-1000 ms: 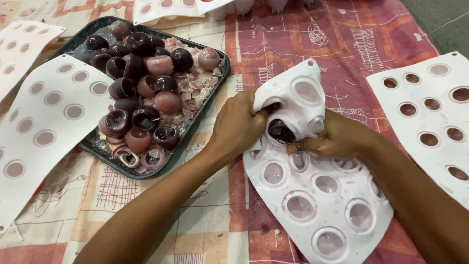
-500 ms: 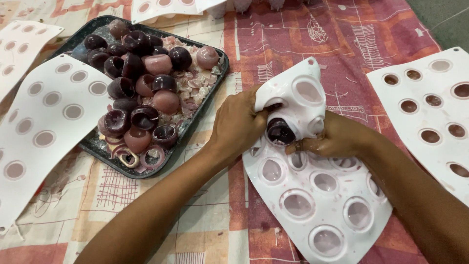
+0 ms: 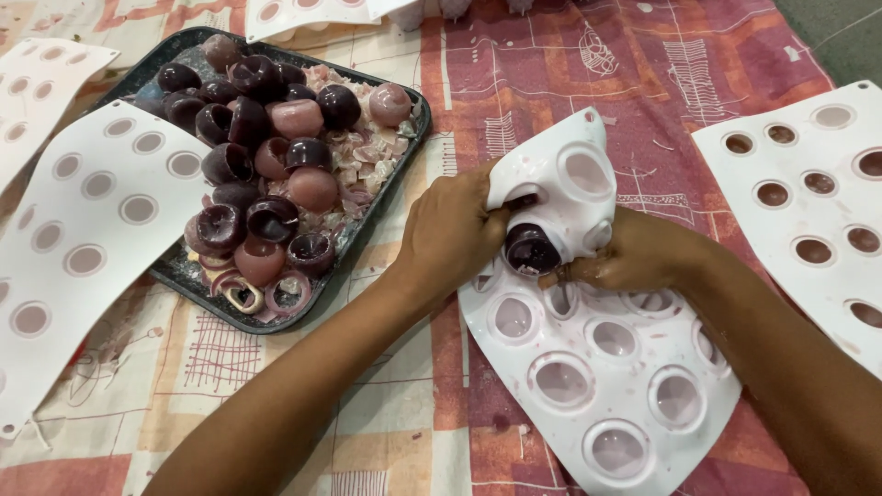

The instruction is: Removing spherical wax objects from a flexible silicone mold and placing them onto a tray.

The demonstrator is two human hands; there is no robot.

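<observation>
White mould (image 3: 602, 367) bent between both hands (image 3: 450, 234), dark cup (image 3: 531, 250) half hidden in its cavity

Fingertips (image 3: 508, 213) — probably under mould (image 3: 588, 367)

single head view, worn on the person, looks steeply down and forward over both forearms. close range: the left hand (image 3: 450, 234) and right hand (image 3: 643, 262) sit mid-frame on a white mould sheet (image 3: 597, 367). a dark tray (image 3: 197, 294) fills the upper left, patterned cloth (image 3: 367, 404) covers the ground. no second view, so nothing is shared.
</observation>
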